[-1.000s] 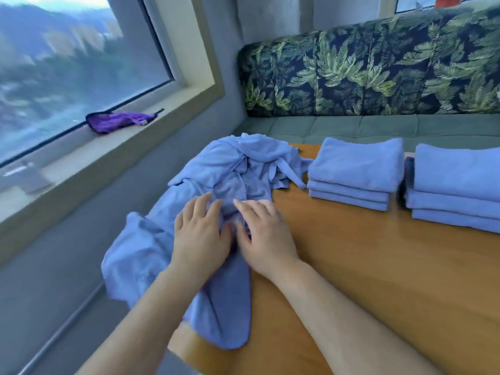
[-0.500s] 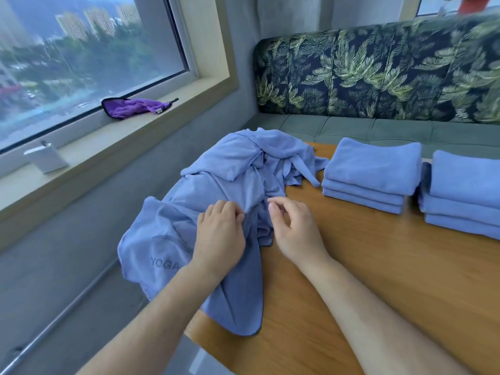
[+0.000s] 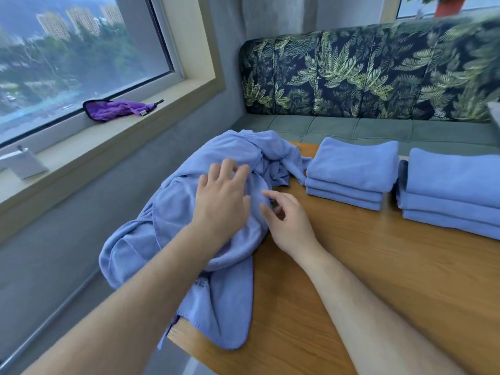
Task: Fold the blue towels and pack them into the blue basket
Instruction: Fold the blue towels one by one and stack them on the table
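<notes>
L hand point(image 3: 221, 201) slid up towel point(image 3: 167, 212), R hand point(image 3: 289, 223) half-curled.

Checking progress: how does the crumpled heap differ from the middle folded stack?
The crumpled heap is bunched and unfolded; the middle stack is folded flat, three high. The crumpled heap hangs over the table edge; the middle stack sits fully on it. Both are the same blue.

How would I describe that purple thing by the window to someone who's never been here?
Start at the big window on the left and drop to its pale sill. A crumpled purple cloth with a dark edge lies there, close to the glass. It is the only purple item: the sill's other object is a white box, and the towels are blue.
</notes>
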A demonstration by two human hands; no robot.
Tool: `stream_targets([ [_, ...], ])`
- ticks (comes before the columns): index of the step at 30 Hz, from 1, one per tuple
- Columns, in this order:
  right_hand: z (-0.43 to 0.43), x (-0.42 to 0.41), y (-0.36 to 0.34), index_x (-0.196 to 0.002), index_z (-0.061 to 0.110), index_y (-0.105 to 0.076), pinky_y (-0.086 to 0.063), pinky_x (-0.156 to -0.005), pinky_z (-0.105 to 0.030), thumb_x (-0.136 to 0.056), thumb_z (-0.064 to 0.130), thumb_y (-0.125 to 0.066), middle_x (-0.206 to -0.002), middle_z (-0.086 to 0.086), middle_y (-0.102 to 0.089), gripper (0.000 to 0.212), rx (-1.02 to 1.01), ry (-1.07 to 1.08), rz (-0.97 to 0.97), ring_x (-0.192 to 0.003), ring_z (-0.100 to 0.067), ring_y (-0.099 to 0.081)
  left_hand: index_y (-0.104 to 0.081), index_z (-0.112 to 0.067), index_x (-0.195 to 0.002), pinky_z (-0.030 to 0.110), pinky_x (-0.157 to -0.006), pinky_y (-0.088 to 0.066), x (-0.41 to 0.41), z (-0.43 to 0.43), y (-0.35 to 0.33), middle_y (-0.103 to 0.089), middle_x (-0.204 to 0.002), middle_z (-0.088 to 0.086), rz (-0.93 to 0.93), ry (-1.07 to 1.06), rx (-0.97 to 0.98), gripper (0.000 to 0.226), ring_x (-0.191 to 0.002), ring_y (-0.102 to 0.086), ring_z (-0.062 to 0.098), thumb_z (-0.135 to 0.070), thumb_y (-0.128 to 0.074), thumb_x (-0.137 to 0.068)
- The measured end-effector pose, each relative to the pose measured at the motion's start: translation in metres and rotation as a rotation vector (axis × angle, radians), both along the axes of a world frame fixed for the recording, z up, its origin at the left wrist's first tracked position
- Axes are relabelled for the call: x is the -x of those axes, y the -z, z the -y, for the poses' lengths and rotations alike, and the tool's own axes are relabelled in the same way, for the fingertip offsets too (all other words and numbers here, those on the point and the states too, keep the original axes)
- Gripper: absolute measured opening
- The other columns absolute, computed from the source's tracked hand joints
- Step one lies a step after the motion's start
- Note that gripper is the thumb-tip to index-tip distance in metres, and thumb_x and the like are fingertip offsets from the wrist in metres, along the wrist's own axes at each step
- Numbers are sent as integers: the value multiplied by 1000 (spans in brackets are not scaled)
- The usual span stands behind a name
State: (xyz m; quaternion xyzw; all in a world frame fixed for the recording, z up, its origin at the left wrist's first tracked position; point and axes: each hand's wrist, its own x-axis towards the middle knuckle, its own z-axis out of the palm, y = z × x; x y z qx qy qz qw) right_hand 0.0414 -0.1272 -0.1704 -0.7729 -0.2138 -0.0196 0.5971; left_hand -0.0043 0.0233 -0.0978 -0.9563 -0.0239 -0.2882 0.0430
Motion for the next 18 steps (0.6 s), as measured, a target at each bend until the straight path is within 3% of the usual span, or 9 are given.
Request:
stream_targets([
  [4, -1, 0, 5, -130, 25, -64, -46, -105, -31, -96, 29, -66, -126, 9, -51, 34, 22, 61, 36, -114, -11, -55, -65, -18, -86, 35, -71, -30, -30, -27, 1, -57, -94, 2, -85, -124, -201, 22, -90, -53, 29, -15, -79, -70],
  [7, -1, 1, 3, -126, 26, -65, -47, -104, -32, -97, 28, -65, -120, 10, -54, 29, 5, 78, 36, -110, -9, -56, -63, -19, -79, 33, -70, -25, -36, -35, 1, -56, -85, 0, -73, -112, -207, 16, -83, -52, 26, -11, -76, -75],
  [10, 0, 5, -4, -119, 27, -68, -49, -91, -25, -101, 26, -60, -109, 15, -61, 19, -47, 86, 93, -99, -6, -60, -59, -18, -78, 32, -69, -26, -29, -25, -2, -56, -84, -2, -3, -30, -5, 14, -80, -50, 26, -11, -70, -85],
  [12, 0, 5, -11, -111, 27, -68, -50, -82, -25, -104, 34, -53, -102, 10, -70, 18, -196, 38, -72, -94, -8, -65, -58, -17, -80, 36, -71, -34, -16, -5, -8, -57, -85, -2, 0, 71, 177, 12, -81, -50, 25, -16, -65, -89],
  [15, 5, -4, -20, -99, 15, -63, -47, -73, -39, -95, 58, -57, -94, -4, -67, 44, -447, -32, -339, -85, -23, -61, -58, -15, -80, 35, -73, -40, 18, 30, -12, -57, -82, -3, -73, 254, 367, 10, -80, -51, 19, -20, -61, -88],
  [16, 8, -7, -22, -99, 16, -60, -47, -77, -41, -91, 59, -63, -95, -3, -62, 44, -502, -44, -385, -88, -21, -58, -57, -15, -81, 33, -74, -41, 31, 39, -11, -57, -82, -4, -136, 318, 421, 9, -79, -52, 16, -19, -62, -88],
  [18, 13, -12, -23, -121, 23, -60, -50, -96, -36, -90, 38, -74, -118, 5, -67, 37, -577, -47, -485, -109, -10, -64, -58, -17, -84, 29, -74, -43, 52, 52, -8, -56, -83, -8, -325, 422, 534, 8, -79, -52, 10, -17, -65, -89],
])
